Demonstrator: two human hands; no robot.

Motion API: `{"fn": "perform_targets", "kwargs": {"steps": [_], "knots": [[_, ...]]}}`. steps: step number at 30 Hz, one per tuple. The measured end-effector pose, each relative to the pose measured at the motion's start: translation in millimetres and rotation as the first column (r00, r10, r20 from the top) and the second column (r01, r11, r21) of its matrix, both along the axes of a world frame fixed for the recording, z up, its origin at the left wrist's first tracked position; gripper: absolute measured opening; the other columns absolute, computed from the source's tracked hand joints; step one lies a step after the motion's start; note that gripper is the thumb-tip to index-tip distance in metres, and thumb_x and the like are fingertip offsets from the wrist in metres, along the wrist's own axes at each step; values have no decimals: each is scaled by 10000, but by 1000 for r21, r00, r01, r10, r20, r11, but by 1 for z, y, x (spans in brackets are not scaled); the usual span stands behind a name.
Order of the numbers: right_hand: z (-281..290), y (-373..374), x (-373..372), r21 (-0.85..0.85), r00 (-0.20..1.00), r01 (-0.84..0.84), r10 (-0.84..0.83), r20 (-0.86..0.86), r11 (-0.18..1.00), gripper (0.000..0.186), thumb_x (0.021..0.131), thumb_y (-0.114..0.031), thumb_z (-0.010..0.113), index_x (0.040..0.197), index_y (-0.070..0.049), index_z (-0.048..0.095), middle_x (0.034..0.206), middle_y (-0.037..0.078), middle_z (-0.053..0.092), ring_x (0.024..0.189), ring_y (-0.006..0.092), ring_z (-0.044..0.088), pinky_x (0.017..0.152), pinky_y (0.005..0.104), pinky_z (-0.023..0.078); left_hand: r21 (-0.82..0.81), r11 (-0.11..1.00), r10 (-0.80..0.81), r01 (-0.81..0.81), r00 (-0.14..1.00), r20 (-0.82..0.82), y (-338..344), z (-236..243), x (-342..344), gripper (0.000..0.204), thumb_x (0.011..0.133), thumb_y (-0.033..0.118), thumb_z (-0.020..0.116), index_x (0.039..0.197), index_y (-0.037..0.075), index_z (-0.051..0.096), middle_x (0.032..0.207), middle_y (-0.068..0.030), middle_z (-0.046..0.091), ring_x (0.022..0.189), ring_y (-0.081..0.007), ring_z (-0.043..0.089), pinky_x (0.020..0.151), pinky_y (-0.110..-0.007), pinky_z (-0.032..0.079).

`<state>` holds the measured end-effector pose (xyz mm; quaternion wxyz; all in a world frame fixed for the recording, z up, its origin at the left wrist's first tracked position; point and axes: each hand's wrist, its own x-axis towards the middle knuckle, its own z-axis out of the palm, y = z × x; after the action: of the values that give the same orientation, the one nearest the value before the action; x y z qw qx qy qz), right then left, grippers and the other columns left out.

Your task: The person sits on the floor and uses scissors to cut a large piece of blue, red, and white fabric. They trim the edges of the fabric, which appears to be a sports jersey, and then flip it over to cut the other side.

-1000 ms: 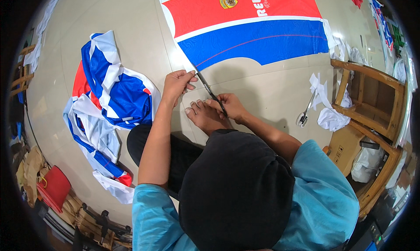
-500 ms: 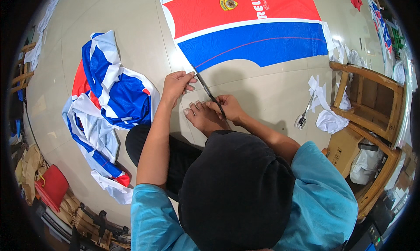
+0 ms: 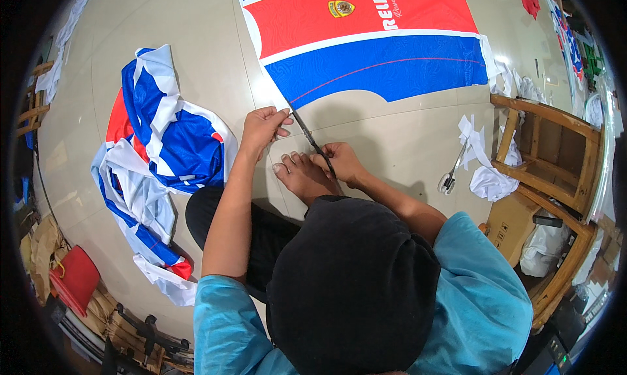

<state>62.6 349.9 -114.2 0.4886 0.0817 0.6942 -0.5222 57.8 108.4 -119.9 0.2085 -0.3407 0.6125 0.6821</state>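
A large fabric panel (image 3: pixel 398 66) in red, blue and white lies flat on the floor ahead, with a badge and lettering on it. A thin curved line runs across its blue band. My right hand (image 3: pixel 343 163) grips the handles of black-handled scissors (image 3: pixel 305 132), whose blades point up and left to the panel's lower left corner. Beside the blade tips, my left hand (image 3: pixel 263 128) has thumb and forefinger pinched at the panel's white edge. How much cloth is between those fingers is hard to see. My bare foot (image 3: pixel 304 176) rests between both hands.
Crumpled blue, white and red fabric (image 3: pixel 176 146) lies on the left. A second pair of scissors (image 3: pixel 448 179) is on the floor at right, near white scraps (image 3: pixel 493 181) and a wooden frame (image 3: pixel 555 149). A cardboard box (image 3: pixel 513 225) stands below the frame.
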Motion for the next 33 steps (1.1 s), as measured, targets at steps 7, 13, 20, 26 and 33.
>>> {"fn": "perform_targets", "kwargs": {"steps": [7,13,20,26,33], "knots": [[-4,2,0,18,999,-28,28,-29,999,352,865,-267,780,697,-32,579,559,39,567,459,107,518,436,292,376,-8,1000,-17,17,1000,-5,-1,3,0,254,966,313,721,930,62,725,894,-57,774,619,-69,645,497,-215,415],[1,1,-3,8,1000,-26,26,-3,1000,354,863,-287,786,710,-24,603,558,42,575,455,113,525,440,291,380,9,1000,-3,3,1000,0,0,6,1,256,986,310,686,952,59,721,920,-61,777,618,-68,646,496,-213,417],[7,-10,-17,-20,999,-37,37,-2,999,392,877,-366,764,720,-30,637,576,36,586,468,110,532,458,283,377,23,999,-27,27,1000,-5,-3,2,2,248,998,283,657,991,46,728,937,-65,780,627,-67,657,496,-210,424],[8,-20,-26,-40,1000,-25,25,-4,999,421,875,-361,758,654,-30,620,551,44,571,470,123,539,464,304,386,22,999,-36,36,999,-11,-4,5,2,252,994,281,660,1004,40,733,943,-67,780,634,-70,663,500,-207,427],[13,-27,-32,-51,1000,3,-3,6,999,400,867,-336,772,669,-22,620,550,43,568,464,123,530,460,299,385,29,999,-37,37,999,-8,-5,4,2,253,994,280,661,1006,40,737,953,-69,781,638,-73,665,504,-209,429]]}}
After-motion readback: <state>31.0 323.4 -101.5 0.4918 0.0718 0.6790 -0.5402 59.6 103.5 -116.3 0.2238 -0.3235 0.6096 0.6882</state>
